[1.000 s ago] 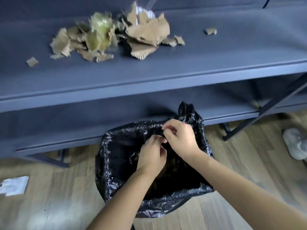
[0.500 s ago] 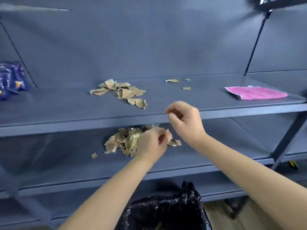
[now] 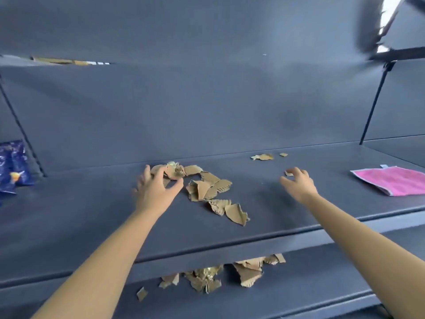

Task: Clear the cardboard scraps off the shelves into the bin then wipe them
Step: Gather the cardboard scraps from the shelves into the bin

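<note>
A pile of brown cardboard scraps point(image 3: 207, 189) lies on the grey upper shelf point(image 3: 92, 217). My left hand point(image 3: 155, 189) is spread over the pile's left end, fingers touching the scraps there. My right hand point(image 3: 299, 185) hovers open to the right, fingertips at a small single scrap point(image 3: 288, 173). Two more small scraps point(image 3: 263, 157) lie farther back. A second pile of scraps point(image 3: 213, 276) sits on the lower shelf point(image 3: 299, 293). A pink cloth point(image 3: 391, 181) lies at the right of the upper shelf. The bin is out of view.
A blue patterned packet point(image 3: 12, 166) stands at the far left of the upper shelf. Dark metal posts point(image 3: 373, 104) frame the shelving, and the shelf above overhangs at the top.
The view has risen from the bin to the upper shelf. Both hands have moved up from the bin bag and lower shelf, opening onto the upper shelf's scraps.
</note>
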Action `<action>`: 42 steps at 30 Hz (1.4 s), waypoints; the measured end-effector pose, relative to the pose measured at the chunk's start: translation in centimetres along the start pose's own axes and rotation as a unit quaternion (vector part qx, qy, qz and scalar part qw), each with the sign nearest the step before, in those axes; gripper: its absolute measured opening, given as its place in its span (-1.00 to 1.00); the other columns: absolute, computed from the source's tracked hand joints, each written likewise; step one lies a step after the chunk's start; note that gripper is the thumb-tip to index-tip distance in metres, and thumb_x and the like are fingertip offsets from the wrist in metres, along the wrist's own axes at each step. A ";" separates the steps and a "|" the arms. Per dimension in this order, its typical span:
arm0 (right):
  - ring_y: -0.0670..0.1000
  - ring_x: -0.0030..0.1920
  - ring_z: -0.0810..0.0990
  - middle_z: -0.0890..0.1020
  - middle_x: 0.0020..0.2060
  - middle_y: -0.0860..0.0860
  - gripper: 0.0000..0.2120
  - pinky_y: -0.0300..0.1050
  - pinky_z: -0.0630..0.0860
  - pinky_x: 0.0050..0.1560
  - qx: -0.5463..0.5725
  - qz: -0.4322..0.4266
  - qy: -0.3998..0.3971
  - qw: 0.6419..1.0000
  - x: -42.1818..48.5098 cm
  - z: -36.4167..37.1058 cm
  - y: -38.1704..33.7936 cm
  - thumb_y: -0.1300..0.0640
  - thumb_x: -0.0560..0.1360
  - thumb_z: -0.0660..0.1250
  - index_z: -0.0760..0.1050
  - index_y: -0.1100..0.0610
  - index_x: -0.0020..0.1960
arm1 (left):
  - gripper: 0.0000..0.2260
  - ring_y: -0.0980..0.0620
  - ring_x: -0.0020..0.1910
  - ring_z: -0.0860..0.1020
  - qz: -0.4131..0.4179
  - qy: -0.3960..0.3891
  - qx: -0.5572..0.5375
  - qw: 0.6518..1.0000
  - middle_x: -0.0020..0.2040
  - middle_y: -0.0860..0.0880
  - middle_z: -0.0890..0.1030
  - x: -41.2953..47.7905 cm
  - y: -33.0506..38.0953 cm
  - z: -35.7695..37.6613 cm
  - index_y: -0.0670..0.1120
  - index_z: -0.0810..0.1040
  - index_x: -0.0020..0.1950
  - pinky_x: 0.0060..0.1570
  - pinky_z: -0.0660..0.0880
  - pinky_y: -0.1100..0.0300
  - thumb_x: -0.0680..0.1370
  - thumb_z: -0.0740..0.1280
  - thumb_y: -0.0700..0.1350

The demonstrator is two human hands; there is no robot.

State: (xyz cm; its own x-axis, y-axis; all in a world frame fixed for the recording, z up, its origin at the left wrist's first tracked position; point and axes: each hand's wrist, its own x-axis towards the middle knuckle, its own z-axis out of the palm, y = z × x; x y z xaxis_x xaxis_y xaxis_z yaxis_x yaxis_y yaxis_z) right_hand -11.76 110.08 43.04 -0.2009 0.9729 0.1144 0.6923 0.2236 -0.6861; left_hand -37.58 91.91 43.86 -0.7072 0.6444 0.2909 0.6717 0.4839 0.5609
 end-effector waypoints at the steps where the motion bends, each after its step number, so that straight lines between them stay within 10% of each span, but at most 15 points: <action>1: 0.21 0.30 0.35 0.35 0.33 0.14 -0.62 0.06 0.36 0.28 -0.004 0.013 0.008 1.000 0.7 0.5 -0.2 0.06 0.52 0.18 0.36 0.16 0.31 | -0.53 -0.21 0.47 0.10 -0.001 -0.007 0.014 1.000 0.54 -0.09 0.03 1.2 -0.5 0.4 0.08 0.31 0.36 0.41 0.13 -0.14 0.49 0.24 0.18; 16: 0.17 0.45 0.17 0.18 0.48 0.08 -0.50 0.01 0.19 0.37 -0.104 0.079 0.030 0.991 12.3 1.0 2.0 -0.02 0.53 0.16 0.23 0.10 0.44 | -0.40 -0.19 0.51 -0.02 0.021 -0.095 0.132 0.986 0.55 -0.04 -0.12 8.0 -0.5 6.9 0.25 -0.08 0.48 0.36 -0.12 -0.34 0.50 0.04 0.32; 36: 0.16 0.41 0.26 0.38 0.36 0.12 -0.48 0.04 0.16 0.37 -0.183 -0.007 -0.028 0.983 19.5 6.1 -0.6 -0.23 0.50 0.11 0.31 0.05 0.35 | -0.34 -0.03 0.52 -0.01 0.031 -0.132 0.167 0.977 0.55 0.02 -0.05 8.6 -1.0 7.4 0.23 0.07 0.46 0.43 -0.10 -0.24 0.38 -0.06 0.38; 42: 0.15 0.39 0.30 0.42 0.36 0.06 -0.61 0.02 0.20 0.37 -0.136 -0.162 -0.134 0.968 13.8 10.6 -6.8 -0.14 0.58 0.05 0.40 -0.05 0.32 | -0.34 -0.01 0.50 0.09 0.039 -0.124 0.119 0.984 0.53 0.01 0.09 8.3 -0.6 7.1 0.12 0.20 0.44 0.44 0.00 -0.12 0.37 -0.03 0.33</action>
State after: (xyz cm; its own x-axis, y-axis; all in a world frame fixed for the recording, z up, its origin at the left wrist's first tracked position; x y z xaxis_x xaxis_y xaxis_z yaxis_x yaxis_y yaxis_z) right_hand -26.62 121.37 41.64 -0.5864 0.8064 0.0761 0.7117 0.5578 -0.4271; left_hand -42.24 101.15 40.48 -0.5952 0.7959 0.1112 0.7756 0.5328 0.3384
